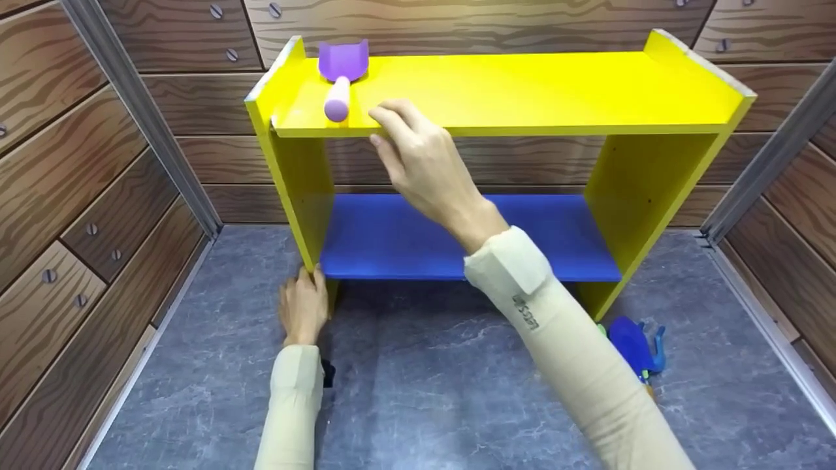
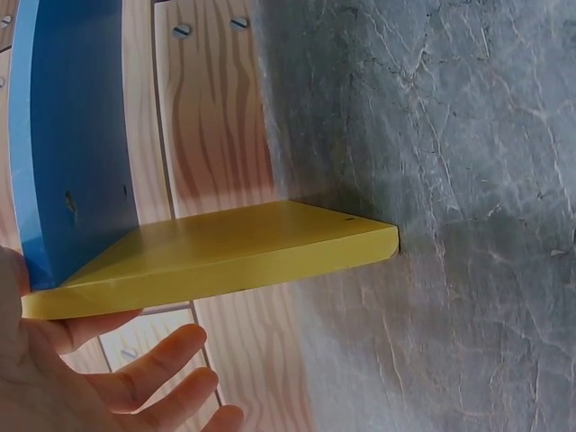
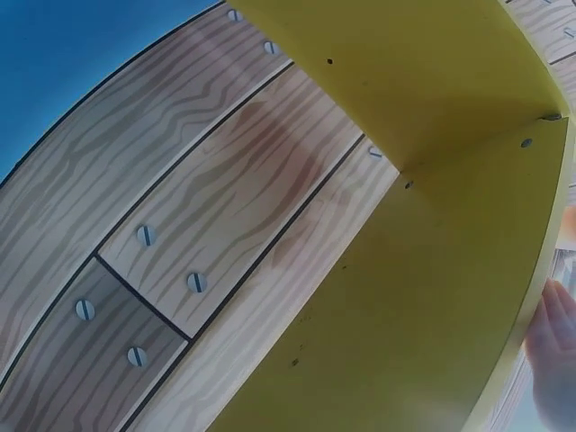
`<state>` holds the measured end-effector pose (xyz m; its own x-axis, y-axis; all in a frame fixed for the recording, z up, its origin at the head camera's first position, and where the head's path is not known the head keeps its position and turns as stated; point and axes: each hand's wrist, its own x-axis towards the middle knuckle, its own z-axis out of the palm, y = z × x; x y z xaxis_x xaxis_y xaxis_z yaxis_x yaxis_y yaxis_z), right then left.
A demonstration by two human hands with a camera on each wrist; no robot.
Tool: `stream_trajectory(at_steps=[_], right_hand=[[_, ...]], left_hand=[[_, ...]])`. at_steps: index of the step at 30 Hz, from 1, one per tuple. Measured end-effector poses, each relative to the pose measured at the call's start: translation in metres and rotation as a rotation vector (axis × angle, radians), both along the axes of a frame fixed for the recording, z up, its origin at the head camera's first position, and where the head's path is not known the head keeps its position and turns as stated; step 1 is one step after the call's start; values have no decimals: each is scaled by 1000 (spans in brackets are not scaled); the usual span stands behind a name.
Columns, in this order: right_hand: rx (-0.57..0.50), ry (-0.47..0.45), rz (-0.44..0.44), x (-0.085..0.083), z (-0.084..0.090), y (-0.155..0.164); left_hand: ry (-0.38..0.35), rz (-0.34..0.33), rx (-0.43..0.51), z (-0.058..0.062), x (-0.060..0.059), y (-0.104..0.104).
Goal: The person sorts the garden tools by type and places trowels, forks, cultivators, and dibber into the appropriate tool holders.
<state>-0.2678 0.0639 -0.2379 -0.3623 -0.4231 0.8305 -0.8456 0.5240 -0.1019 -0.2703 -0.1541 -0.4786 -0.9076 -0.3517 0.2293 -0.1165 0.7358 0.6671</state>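
A small yellow shelf (image 1: 522, 91) with a blue lower board (image 1: 392, 228) stands upright. On its top, at the left end, lies a purple toy shovel (image 1: 343, 62), its pale handle toward the front edge. Low on the left side panel, my left hand (image 1: 304, 307) grips the front edge where the blue board meets it. In the left wrist view, the thumb and fingers (image 2: 153, 369) lie on opposite sides of the yellow panel (image 2: 225, 261). My right hand (image 1: 424, 160), loosely bent and holding nothing, is at the top board's front edge, right of the shovel handle.
Blue toy tools (image 1: 630, 346) lie on the grey marbled floor (image 1: 418, 391) by the shelf's right foot. Wood-patterned walls (image 1: 98, 163) with metal corner strips enclose the left, back and right sides.
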Motion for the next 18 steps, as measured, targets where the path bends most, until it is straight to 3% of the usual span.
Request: stream_trajectory(at_steps=[7, 18], right_hand=[[-38, 97, 13, 4, -12, 10], [-56, 113, 22, 11, -25, 23]], left_hand=[[-10, -4, 7, 0, 0, 1], [-19, 0, 12, 1, 0, 0]])
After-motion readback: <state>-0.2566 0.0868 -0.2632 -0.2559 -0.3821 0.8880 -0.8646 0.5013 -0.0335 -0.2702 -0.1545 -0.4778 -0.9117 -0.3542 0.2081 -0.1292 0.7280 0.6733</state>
